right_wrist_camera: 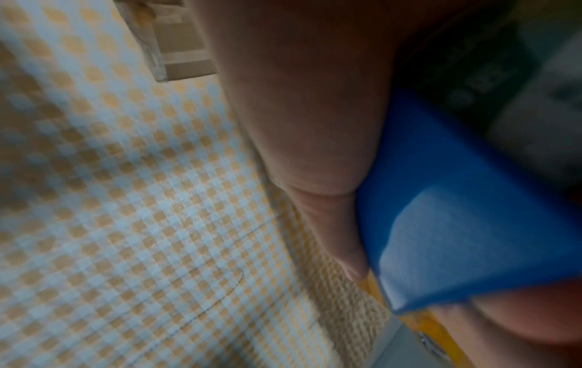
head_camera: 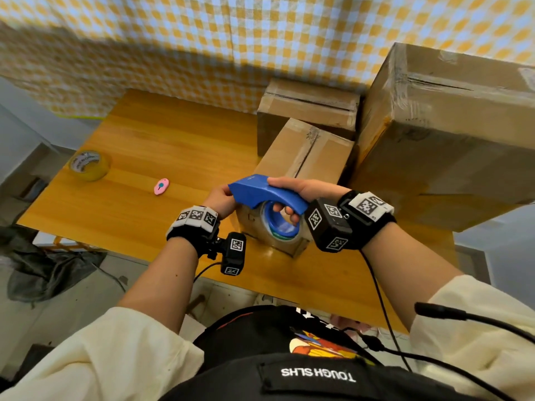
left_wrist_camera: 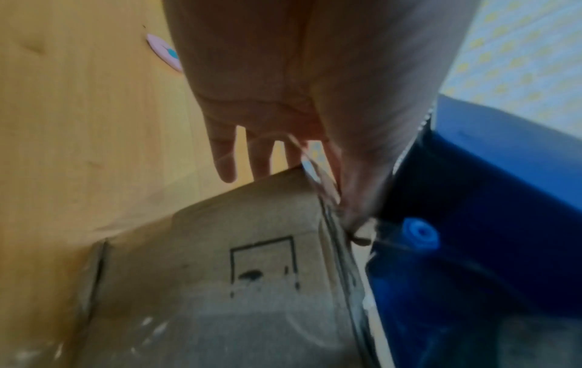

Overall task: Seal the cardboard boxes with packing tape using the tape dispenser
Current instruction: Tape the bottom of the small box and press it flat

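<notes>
Three cardboard boxes stand on the wooden table (head_camera: 162, 134): a small box (head_camera: 312, 157) nearest the person, a second box (head_camera: 307, 105) behind it and a large box (head_camera: 451, 134) to the right. The right hand (head_camera: 301, 192) is wrapped around the handle of the blue tape dispenser (head_camera: 260, 189), fingers curled through its grip, with the clear tape roll (head_camera: 282, 227) hanging below, over the near end of the small box. The left hand (head_camera: 221, 198) is at the dispenser's front end; in the left wrist view its thumb and forefinger seem to pinch the loose end of tape (left_wrist_camera: 315, 171) at the box corner, the other fingers (left_wrist_camera: 225, 159) hanging straight. This looks like the start of a strip: the tape end is being drawn out to stick on the near face of the small box. The next move likely calls for pressing that end down firmly, then pulling the dispenser along the top seam. The dispenser's cutting edge and the tape's contact with the cardboard are hidden behind the hands. Both wrist views are blurred. A spare roll of tape (head_camera: 89, 164) and a small pink cutter (head_camera: 161, 186) lie apart to the left.
</notes>
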